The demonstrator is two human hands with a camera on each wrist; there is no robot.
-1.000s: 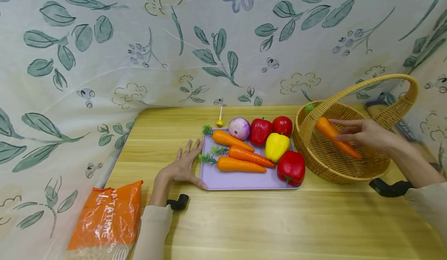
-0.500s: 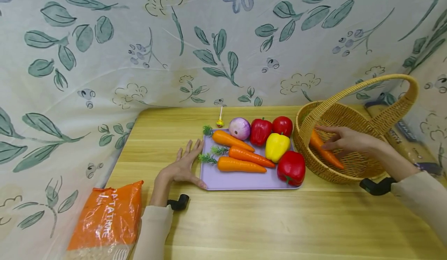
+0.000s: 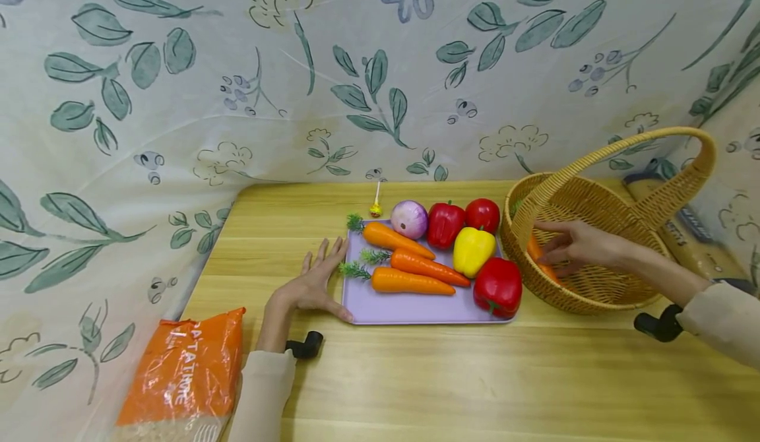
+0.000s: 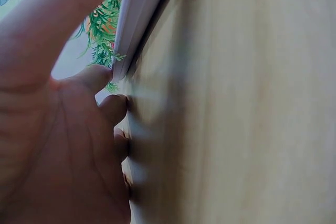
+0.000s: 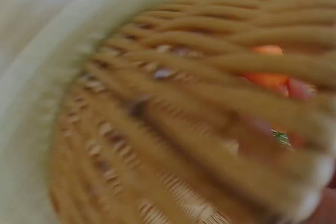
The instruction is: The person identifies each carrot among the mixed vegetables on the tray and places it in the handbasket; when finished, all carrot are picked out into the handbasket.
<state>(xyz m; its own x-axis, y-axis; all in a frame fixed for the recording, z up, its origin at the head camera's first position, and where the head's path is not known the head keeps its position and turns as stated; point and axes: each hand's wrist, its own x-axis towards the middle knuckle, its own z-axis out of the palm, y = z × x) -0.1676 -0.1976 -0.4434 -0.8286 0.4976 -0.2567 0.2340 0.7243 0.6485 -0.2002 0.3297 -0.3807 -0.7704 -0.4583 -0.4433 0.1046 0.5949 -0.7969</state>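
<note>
Inside the wicker basket (image 3: 620,280) my right hand (image 3: 582,247) holds a carrot (image 3: 536,251), low against the left wall. Much of this carrot is hidden by the hand and rim; in the right wrist view its orange body (image 5: 268,74) shows through the blurred weave (image 5: 173,93). My left hand (image 3: 309,290) lies with fingers spread at the left edge of a lilac tray (image 3: 410,310), thumb at its front corner. The left wrist view shows the palm (image 4: 63,140) beside the tray's rim (image 4: 142,14). Three orange carrots (image 3: 412,281) with green tops lie on the tray.
Beside the carrots are a purple onion (image 3: 410,219), several red vegetables including a bell pepper (image 3: 497,288), and a yellow pepper (image 3: 474,252). A lollipop (image 3: 377,208) lies behind the tray. An orange bag (image 3: 184,369) is at left; a brown package (image 3: 683,231) lies behind the basket.
My right hand has brought the carrot left and down into the basket, from above its opening to the left inner wall. The left hand and tray stay put.
</note>
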